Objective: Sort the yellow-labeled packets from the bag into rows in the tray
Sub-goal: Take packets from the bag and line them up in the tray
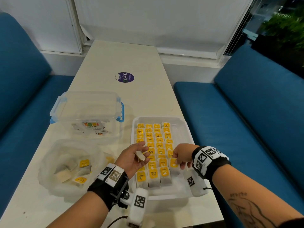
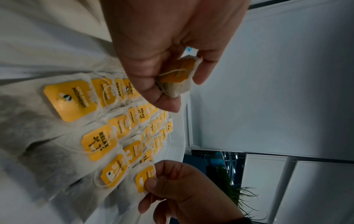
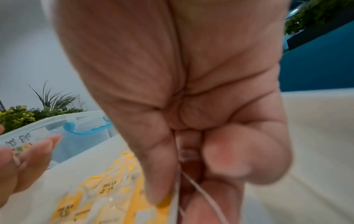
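Both hands pinch packets — left hand (image 1: 131,157), right hand (image 1: 181,155) — over the row-filled tray (image 1: 185,129)

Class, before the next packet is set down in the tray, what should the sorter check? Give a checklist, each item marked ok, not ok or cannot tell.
1. Left hand holds a packet ready: ok.
2. Its yellow label is visible: ok.
3. Right hand pinches the packet being placed in the fourth row: ok.
4. Rows in the tray run straight: ok.
5. Bag has packets left: ok.
6. Strings untangled: cannot tell.
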`<state>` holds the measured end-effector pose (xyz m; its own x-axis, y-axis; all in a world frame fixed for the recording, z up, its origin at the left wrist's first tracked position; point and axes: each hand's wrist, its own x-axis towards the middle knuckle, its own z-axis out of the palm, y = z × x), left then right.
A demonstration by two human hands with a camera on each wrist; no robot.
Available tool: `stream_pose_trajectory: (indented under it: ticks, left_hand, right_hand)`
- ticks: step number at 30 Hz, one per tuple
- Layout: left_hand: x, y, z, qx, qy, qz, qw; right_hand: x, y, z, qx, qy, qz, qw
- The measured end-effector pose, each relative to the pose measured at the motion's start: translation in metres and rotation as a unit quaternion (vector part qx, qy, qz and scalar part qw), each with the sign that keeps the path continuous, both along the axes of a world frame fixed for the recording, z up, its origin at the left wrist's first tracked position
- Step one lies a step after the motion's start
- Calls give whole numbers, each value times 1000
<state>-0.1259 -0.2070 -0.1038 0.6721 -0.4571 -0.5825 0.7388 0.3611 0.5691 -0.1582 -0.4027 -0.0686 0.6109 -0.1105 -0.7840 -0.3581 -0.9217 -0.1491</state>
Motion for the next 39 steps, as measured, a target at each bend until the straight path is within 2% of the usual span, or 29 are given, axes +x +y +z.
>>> stream_pose_trajectory:
  ticks: [3,7,10,12,15,19,21,24,26,29,35,39]
  left_hand:
    - [0,0,-1,-2,-2,1,1000]
    - [-1,1,0,-14,2,2,1000]
    - [-2,2,1,-29,7,-2,1000]
    - [-4,3,2,-41,10,-3,999]
    - [-6,6,4,-68,16,0,998]
    - [-8,6,6,-77,20,-9,997]
    - [-8,4,8,-80,23,-11,996]
    - [-9,2,10,-79,30,-7,996]
    - [-9,-1,9,-74,36,0,997]
    - [-10,-6,10,-64,30,-3,997]
    - [-14,-13,14,-50,-11,-16,999]
    - [-13,-13,8,6,-36,-19,999]
  right_hand:
    - [11,1,-4,-20,2,-5,1000]
    - [22,1,-15,-97,39,25,994]
    - [26,-1,-23,-102,32,-14,994]
    - [26,0,-25,-108,25,-3,994]
    - [24,3,-24,-134,4,46,990]
    - [25,4,-23,-124,-41,39,991]
    - [23,5,-17,-120,-97,24,988]
    - [18,11,1,-58,-215,0,975]
    - [12,19,16,46,-278,-20,959]
    - [-1,42,32,179,-278,-19,943]
    - [-9,55,24,176,-311,-51,933]
    - [-13,40,25,227,-326,-152,905]
